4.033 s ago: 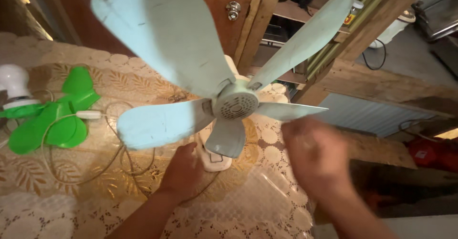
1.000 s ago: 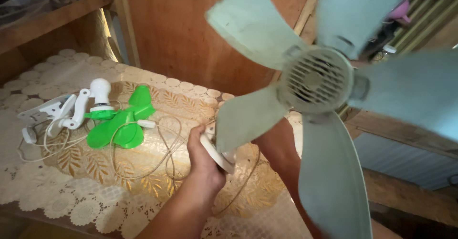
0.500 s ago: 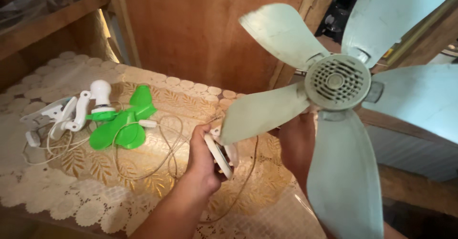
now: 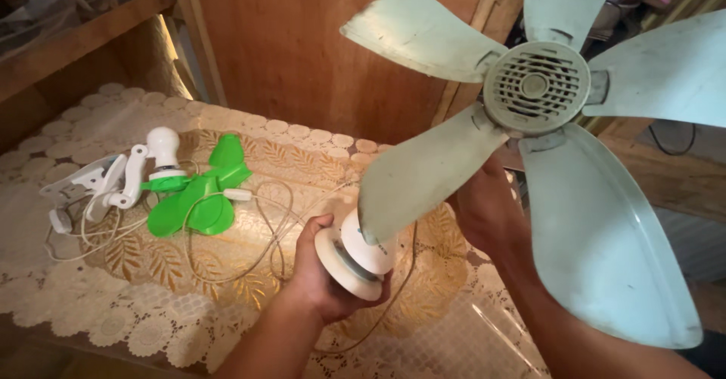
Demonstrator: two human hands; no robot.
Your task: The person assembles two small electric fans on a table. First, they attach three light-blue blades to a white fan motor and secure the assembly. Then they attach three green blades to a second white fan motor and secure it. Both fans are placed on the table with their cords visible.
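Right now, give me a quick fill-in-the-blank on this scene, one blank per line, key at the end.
1. The left hand holds the pale fan's round white ____.
2. The small fan lying on the table has blades coloured ____.
3. The right hand is partly hidden behind a pale fan ____.
4. The table is covered by a ____ cloth.

Missing words: base; green; blade; lace

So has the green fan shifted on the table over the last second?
No. The green clip fan lies in the same spot on the lace tablecloth, beside its white clip.
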